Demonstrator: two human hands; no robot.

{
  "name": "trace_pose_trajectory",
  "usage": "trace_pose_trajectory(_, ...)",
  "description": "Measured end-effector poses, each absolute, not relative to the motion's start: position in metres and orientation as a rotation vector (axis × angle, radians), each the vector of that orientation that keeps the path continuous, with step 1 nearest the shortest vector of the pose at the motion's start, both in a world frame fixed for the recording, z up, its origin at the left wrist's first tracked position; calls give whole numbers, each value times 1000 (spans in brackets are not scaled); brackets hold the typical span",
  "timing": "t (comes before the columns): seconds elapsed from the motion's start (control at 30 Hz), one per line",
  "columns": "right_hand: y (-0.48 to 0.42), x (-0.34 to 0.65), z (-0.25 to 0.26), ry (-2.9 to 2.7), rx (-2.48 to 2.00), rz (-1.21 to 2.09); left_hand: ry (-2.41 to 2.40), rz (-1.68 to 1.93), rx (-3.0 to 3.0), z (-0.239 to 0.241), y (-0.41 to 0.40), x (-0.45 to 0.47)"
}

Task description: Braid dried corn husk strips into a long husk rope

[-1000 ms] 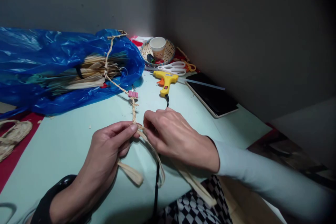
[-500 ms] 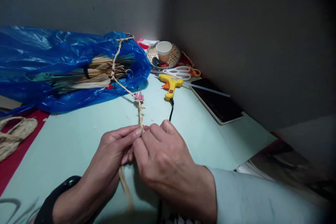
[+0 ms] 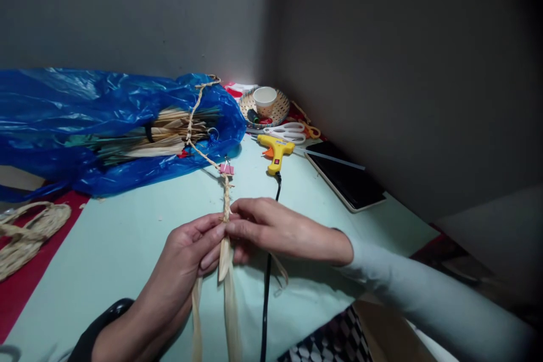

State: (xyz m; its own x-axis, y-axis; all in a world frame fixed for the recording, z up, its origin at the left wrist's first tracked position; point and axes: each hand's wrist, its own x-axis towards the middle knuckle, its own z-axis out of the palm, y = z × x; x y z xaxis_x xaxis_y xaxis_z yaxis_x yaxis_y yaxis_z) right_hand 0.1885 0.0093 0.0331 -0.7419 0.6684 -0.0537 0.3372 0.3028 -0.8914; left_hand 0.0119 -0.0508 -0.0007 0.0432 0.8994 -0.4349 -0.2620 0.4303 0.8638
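Note:
A thin braided straw cord (image 3: 226, 195) runs from the blue bag down over the pale green table (image 3: 127, 220) to my hands, with a pink binder clip (image 3: 226, 168) fastened on it. My left hand (image 3: 190, 249) pinches the braid's near end between thumb and fingers. My right hand (image 3: 271, 229) meets it from the right, fingertips closed on the same spot. Loose flat straw strips (image 3: 231, 300) hang from the pinch toward me.
A blue plastic bag (image 3: 85, 124) holding bundled straw lies at the back left. A yellow glue gun (image 3: 275, 151) with a black cord, white scissors (image 3: 286, 131), a woven basket with a cup (image 3: 265, 103) and a dark tablet (image 3: 345, 175) sit at the back right. Woven straw pieces (image 3: 29, 232) lie at the far left.
My right hand has slid off my left and stretched out to the right, fingertips still on the braid. The loose strips now hang straight down toward me.

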Motion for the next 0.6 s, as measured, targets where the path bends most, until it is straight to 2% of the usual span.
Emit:
trace_pose_trajectory(0.07,7,183,24,-2202,-929,1475,1238,1006,706,-2,-52,13)
trace_pose_trajectory(0.37,-3,185,16,-2235,-1014,1218,1283,1027,952,1,-55,20)
trace_pose_trajectory(0.6,-5,183,14,-2158,-1026,1140,1547,797,1319,12,-61,14)
